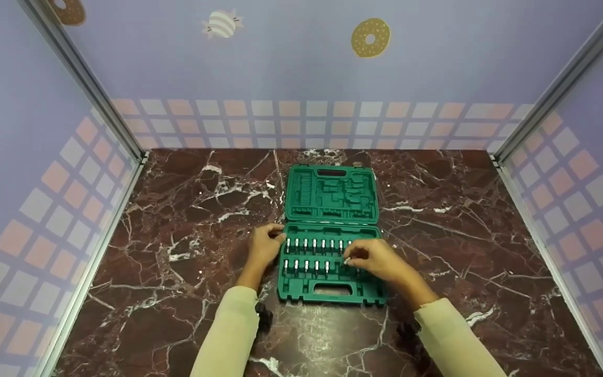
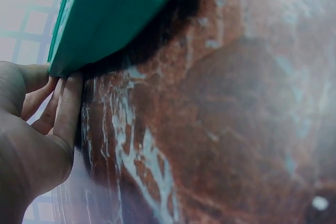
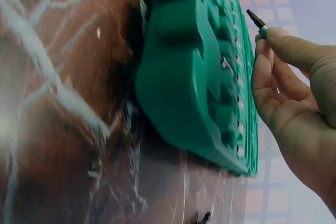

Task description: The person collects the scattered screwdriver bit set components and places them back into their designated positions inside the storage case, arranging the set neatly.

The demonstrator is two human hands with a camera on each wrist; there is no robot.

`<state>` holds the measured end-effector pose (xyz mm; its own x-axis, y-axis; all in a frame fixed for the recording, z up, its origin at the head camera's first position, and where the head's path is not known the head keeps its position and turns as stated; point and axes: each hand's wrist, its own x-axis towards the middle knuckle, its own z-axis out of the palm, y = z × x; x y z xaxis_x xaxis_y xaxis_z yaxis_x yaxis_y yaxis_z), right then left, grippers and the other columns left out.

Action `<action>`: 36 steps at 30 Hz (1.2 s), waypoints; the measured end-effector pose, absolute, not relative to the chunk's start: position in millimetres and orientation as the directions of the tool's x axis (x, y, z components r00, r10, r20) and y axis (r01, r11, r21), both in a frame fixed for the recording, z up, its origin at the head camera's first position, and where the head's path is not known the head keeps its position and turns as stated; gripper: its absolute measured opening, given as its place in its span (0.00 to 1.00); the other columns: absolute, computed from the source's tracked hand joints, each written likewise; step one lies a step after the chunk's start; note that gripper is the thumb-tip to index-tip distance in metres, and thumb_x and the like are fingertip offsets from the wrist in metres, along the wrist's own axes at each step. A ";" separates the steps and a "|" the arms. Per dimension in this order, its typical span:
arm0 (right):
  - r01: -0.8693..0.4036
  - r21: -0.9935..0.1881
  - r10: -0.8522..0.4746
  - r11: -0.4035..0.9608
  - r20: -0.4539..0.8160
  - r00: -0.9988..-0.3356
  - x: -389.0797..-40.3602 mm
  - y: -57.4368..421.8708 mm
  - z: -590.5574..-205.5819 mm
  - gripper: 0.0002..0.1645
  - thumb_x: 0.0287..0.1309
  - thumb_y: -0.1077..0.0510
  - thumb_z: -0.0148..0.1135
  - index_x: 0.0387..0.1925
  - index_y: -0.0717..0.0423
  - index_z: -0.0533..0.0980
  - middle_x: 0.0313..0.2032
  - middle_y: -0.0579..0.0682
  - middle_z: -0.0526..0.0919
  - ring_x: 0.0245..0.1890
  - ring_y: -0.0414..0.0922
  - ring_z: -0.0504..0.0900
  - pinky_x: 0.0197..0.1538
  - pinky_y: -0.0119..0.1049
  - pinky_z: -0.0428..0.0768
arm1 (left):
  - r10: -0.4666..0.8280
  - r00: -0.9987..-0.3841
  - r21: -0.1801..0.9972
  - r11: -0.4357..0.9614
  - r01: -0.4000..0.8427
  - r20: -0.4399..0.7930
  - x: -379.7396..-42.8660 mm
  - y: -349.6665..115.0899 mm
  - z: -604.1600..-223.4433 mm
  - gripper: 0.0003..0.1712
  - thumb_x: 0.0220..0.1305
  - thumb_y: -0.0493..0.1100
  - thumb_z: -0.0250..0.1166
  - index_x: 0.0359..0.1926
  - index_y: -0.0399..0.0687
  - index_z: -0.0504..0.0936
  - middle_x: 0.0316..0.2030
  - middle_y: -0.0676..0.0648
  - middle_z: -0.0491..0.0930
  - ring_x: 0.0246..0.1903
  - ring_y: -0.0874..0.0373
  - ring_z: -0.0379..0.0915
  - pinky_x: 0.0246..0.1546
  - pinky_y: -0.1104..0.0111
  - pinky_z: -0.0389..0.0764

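A green plastic tool case (image 1: 354,297) lies open on the table, its lid folded back. Two rows of metal bit sockets (image 1: 314,246) stand in its lower half. My right hand (image 1: 377,256) is over the right part of this half. Between thumb and forefinger it pinches a bit socket (image 3: 256,19), whose dark tip sticks out beyond the fingers. The palm hides some slots in the head view. My left hand (image 1: 265,245) holds the case's left edge, thumb at the rim and fingers against the side. The left wrist view shows this hand (image 2: 39,124) at the case's corner.
The lid (image 1: 333,193) lies flat behind the lower half, with moulded recesses inside. Under the case is a dark red marbled tabletop (image 1: 191,220). Patterned walls (image 1: 301,63) close it in at the back and both sides.
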<state>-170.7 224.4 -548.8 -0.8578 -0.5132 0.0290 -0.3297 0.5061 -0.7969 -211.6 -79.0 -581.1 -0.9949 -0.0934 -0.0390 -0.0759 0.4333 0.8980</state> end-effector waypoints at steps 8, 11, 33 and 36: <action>-0.386 -0.719 -0.552 0.579 0.002 -0.834 -170.2 209.5 -548.1 0.06 0.63 0.61 0.72 0.41 0.54 0.84 0.37 0.45 0.89 0.38 0.40 0.87 0.42 0.36 0.85 | -0.095 -0.995 0.899 0.430 -0.080 -0.043 -211.6 -78.3 -580.8 0.10 0.67 0.35 0.69 0.48 0.41 0.89 0.42 0.41 0.88 0.44 0.46 0.83 0.48 0.53 0.82; -0.396 -0.701 -0.552 0.593 0.004 -0.834 -170.0 206.2 -548.4 0.05 0.62 0.61 0.72 0.40 0.54 0.84 0.36 0.45 0.89 0.38 0.39 0.87 0.42 0.35 0.85 | -0.095 -0.995 0.898 0.434 -0.068 -0.029 -212.3 -78.0 -581.0 0.10 0.67 0.35 0.69 0.48 0.40 0.89 0.41 0.41 0.88 0.44 0.46 0.83 0.48 0.53 0.82; -0.493 -0.573 -0.591 0.654 0.019 -0.806 -174.7 192.6 -545.3 0.07 0.57 0.62 0.77 0.37 0.55 0.85 0.36 0.51 0.86 0.36 0.46 0.86 0.39 0.40 0.85 | -0.105 -0.994 0.885 0.459 -0.076 -0.031 -212.7 -78.5 -582.9 0.10 0.67 0.36 0.70 0.48 0.42 0.90 0.41 0.42 0.89 0.44 0.47 0.84 0.49 0.53 0.82; -0.439 -0.581 -0.549 0.685 -0.017 -0.835 -175.3 190.0 -542.9 0.11 0.54 0.61 0.79 0.37 0.55 0.84 0.37 0.51 0.84 0.38 0.48 0.85 0.42 0.43 0.85 | -0.107 -0.994 0.882 0.465 -0.076 -0.029 -212.9 -78.7 -582.0 0.10 0.67 0.36 0.70 0.48 0.42 0.90 0.42 0.42 0.89 0.44 0.47 0.84 0.50 0.53 0.82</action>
<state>-175.3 190.0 -542.9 -0.8355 -0.5493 -0.0165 -0.4390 0.6853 -0.5811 -212.9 -78.7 -582.0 -0.9938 -0.1069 -0.0291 -0.0759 0.4650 0.8820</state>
